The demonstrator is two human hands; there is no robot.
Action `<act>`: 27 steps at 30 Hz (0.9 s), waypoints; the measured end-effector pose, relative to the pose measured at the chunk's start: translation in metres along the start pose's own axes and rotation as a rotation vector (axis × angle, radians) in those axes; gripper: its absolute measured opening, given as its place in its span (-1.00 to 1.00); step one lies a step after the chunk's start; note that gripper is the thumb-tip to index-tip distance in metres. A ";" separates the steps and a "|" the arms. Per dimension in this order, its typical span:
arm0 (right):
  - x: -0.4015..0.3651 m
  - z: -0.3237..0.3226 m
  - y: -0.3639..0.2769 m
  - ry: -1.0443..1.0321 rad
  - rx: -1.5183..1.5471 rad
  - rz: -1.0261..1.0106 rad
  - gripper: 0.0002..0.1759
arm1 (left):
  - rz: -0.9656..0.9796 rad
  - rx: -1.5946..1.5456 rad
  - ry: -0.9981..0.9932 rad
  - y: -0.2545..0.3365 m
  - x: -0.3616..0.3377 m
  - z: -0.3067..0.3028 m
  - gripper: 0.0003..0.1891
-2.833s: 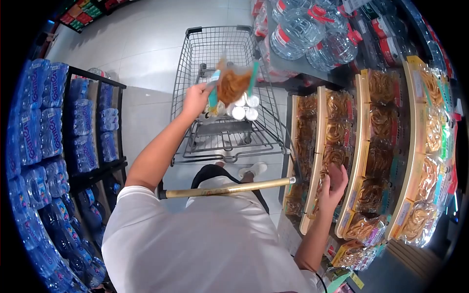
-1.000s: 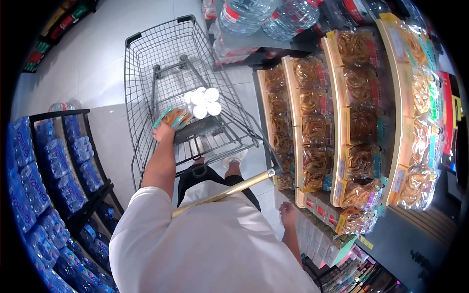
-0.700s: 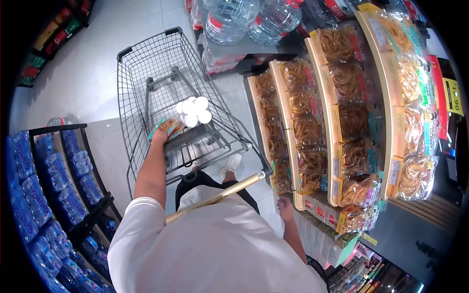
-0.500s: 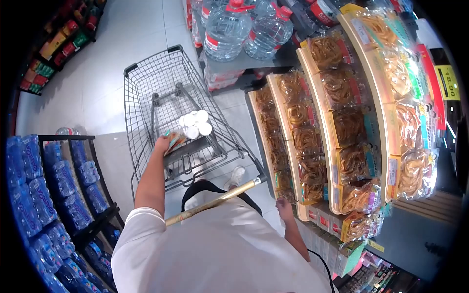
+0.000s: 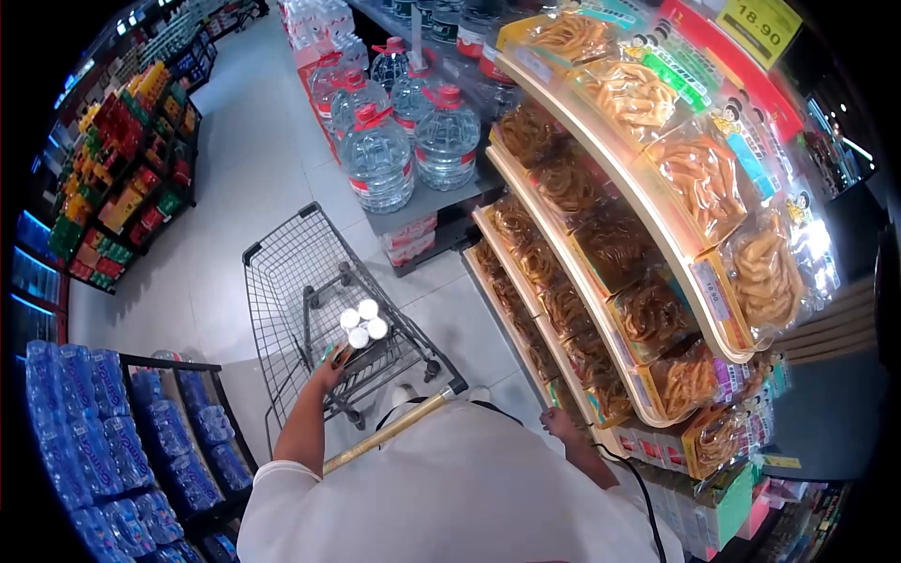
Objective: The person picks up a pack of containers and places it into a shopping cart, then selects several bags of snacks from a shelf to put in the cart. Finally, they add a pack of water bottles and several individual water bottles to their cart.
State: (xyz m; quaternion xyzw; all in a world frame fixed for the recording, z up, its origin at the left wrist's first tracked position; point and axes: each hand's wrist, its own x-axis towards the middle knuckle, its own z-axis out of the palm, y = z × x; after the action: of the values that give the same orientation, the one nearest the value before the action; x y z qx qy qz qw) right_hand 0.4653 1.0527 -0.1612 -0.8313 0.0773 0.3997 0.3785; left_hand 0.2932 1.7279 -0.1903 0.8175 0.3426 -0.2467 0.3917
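My left hand [image 5: 328, 372] is closed on a small, colourful snack packet [image 5: 341, 357] inside the shopping cart [image 5: 282, 281], near the end closest to me. Just beyond it in the cart are several containers with round white tops [image 5: 368, 309]. The cart's gold-coloured handlebar [image 5: 389, 433] runs across in front of my white shirt, with neither hand on it. My right hand [image 5: 560, 425] is low beside the tiered snack rack [image 5: 627, 342], its fingers curled with nothing visible in them. Clear bags of brown, twisted snacks [image 5: 699, 183] fill the rack's tiers.
Large water bottles [image 5: 375, 159] stand on a low platform ahead, right of the cart. Blue-wrapped bottle packs [image 5: 84, 432] line the left shelf. A display of red, yellow and green packages [image 5: 127, 188] is at the far left. Pale tiled floor [image 5: 249, 122] extends ahead.
The view has tilted up, showing more of the aisle and water bottles. The left hand still holds the packet in the cart. The right hand stays low beside the rack.
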 end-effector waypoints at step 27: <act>0.098 -0.068 0.040 -0.134 -0.138 -0.031 -0.64 | 0.162 0.496 0.655 0.183 -0.146 0.055 -0.84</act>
State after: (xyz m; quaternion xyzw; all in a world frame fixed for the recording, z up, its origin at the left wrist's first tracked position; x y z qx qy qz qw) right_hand 0.5545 0.9943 -0.2281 -0.8278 0.0112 0.4528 0.3310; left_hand 0.3295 1.5458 -0.0377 0.9465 0.3141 -0.0172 0.0716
